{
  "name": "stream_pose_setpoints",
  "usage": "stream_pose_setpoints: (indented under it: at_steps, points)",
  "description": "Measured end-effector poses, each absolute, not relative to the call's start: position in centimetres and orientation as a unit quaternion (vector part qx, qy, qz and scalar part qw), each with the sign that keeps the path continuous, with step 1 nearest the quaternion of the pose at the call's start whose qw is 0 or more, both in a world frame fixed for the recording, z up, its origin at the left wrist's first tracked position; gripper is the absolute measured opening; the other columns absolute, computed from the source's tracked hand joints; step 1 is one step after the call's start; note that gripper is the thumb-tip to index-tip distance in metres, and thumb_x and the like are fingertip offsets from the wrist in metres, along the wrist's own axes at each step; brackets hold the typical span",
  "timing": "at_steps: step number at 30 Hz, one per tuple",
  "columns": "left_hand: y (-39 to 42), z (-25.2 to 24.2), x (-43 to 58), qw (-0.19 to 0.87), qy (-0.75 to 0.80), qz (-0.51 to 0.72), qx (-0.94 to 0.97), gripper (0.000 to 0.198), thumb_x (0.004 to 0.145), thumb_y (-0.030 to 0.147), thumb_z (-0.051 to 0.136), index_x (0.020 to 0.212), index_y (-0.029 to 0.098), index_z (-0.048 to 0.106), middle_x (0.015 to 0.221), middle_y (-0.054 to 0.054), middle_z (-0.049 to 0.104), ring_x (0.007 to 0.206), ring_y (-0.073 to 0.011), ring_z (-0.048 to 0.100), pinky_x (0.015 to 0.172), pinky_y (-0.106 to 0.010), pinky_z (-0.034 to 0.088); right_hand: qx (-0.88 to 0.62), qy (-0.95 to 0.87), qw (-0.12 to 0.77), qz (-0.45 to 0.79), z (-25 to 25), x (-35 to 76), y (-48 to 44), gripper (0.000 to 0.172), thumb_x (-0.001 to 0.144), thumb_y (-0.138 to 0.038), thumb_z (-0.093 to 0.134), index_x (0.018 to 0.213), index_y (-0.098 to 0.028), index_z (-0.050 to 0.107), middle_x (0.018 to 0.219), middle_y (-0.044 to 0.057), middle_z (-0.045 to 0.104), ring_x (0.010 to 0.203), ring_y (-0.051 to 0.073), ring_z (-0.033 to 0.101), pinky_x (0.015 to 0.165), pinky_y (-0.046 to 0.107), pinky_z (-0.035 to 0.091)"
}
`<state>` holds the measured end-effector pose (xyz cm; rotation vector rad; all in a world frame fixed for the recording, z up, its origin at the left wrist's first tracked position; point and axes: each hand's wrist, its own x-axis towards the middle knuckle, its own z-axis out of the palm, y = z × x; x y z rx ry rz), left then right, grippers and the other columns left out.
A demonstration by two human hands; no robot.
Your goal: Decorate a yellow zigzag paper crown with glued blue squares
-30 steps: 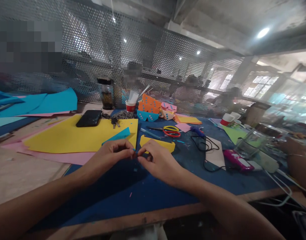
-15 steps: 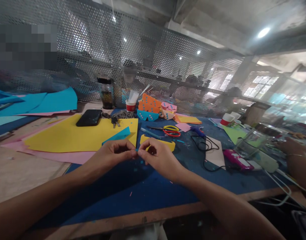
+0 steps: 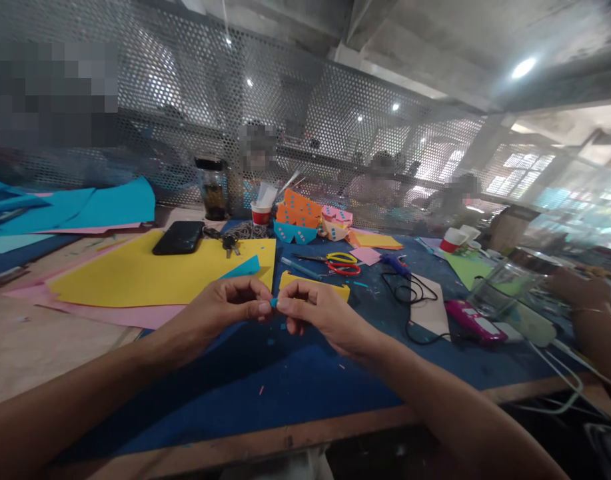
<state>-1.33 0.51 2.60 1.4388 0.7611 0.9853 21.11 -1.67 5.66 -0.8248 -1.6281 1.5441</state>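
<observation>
A tiny blue piece of paper (image 3: 274, 303) is pinched between the fingertips of my left hand (image 3: 240, 300) and my right hand (image 3: 308, 305), which meet above the blue table mat (image 3: 235, 393). Both hands are closed, thumb against fingers. A few small blue paper squares (image 3: 283, 327) lie on the mat just below my fingers. Behind my left hand a blue paper strip (image 3: 242, 267) rests on a large yellow sheet (image 3: 120, 273). Partly hidden behind my right hand is a folded yellow paper piece (image 3: 341, 291).
Scissors (image 3: 342, 263), a glue gun (image 3: 396, 263) with a black cord, and decorated paper masks (image 3: 298, 215) lie beyond my hands. A black phone (image 3: 178, 237) and keys (image 3: 230, 244) sit on the yellow sheet. At right stand a glass jar (image 3: 505, 280) and another person's arm (image 3: 592, 320).
My fingertips have shifted slightly, and more of the tiny blue paper piece shows between them. Everything else looks the same apart from a slight camera shift.
</observation>
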Motion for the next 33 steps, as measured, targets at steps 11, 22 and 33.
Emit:
stream_pose_setpoints:
  at_steps: [11,22,33]
  points:
    - [0.0,3.4,-0.9,0.594,0.319,0.415,0.611,0.026,0.077,0.043,0.092,0.08,0.02,0.079,0.074,-0.001,0.074,0.074,-0.0151,0.064,0.07,-0.025,0.05,-0.313,-0.607,0.36,0.636,5.8,21.1,-1.8,0.042,0.081,-0.055,0.085,0.088,-0.018,0.065,0.074,-0.004,0.064,0.06,0.008,0.057,0.06,0.022,0.041]
    - [-0.5,4.0,-0.7,0.576,0.345,0.419,0.612,0.023,0.076,0.038,0.091,0.078,0.02,0.078,0.073,-0.002,0.074,0.074,-0.0165,0.065,0.072,-0.027,0.05,-0.337,-0.672,0.364,0.55,5.3,21.0,-1.5,0.036,0.087,-0.052,0.08,0.091,-0.019,0.065,0.075,-0.004,0.064,0.062,0.01,0.059,0.061,0.024,0.047]
    - [-0.6,4.4,-0.5,0.511,0.383,0.426,0.641,0.022,0.071,0.034,0.085,0.073,0.019,0.07,0.068,0.001,0.065,0.065,-0.0145,0.057,0.062,-0.026,0.041,-0.389,-0.72,0.402,0.411,4.5,20.4,-2.0,0.028,0.089,-0.043,0.08,0.098,-0.02,0.065,0.092,-0.001,0.069,0.072,0.012,0.062,0.067,0.027,0.05]
